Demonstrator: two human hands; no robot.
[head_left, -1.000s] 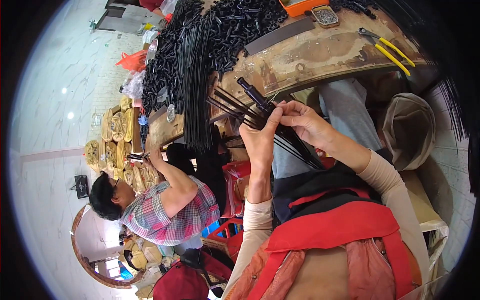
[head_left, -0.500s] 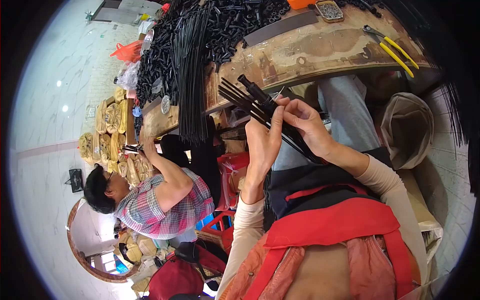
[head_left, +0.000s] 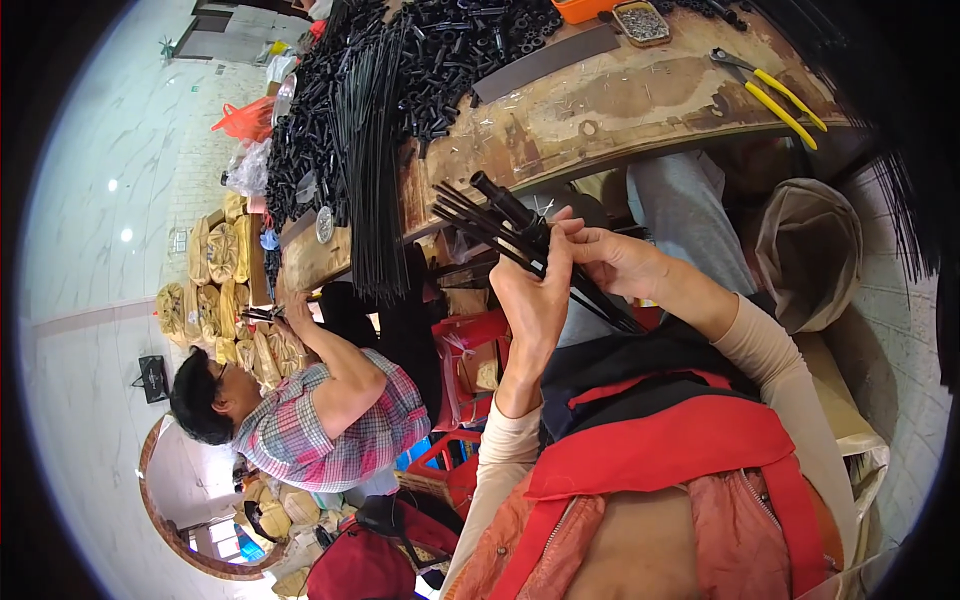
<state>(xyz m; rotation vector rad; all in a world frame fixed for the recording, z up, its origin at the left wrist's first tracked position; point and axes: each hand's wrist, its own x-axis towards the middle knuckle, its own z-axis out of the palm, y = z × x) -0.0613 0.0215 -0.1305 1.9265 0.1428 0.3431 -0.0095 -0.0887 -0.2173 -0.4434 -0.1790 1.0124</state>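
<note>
My left hand (head_left: 532, 302) is closed around a bundle of thin black rods (head_left: 468, 222), which slant from upper left to lower right through it. A stepped black tube (head_left: 500, 198) sticks out beyond the fingers beside the rods. My right hand (head_left: 622, 262) pinches at the lower end of this tube, its fingertips against the left thumb. Thin shiny slivers, like small metal pins (head_left: 544, 207), show by the fingertips. What exactly the right fingers pinch is hidden.
Ahead stands a wooden bench (head_left: 620, 118) with a heap of black tube parts (head_left: 460, 60), a long black rod bundle (head_left: 372, 170), yellow-handled pliers (head_left: 780, 95) and a dish of small metal pieces (head_left: 641, 22). A co-worker (head_left: 330, 410) sits at left. A fabric-lined bin (head_left: 808, 255) stands right.
The view has shifted slightly. My right fingertips have moved in closer to the tube and left thumb. The pin that stuck up from them is now lower and less distinct.
</note>
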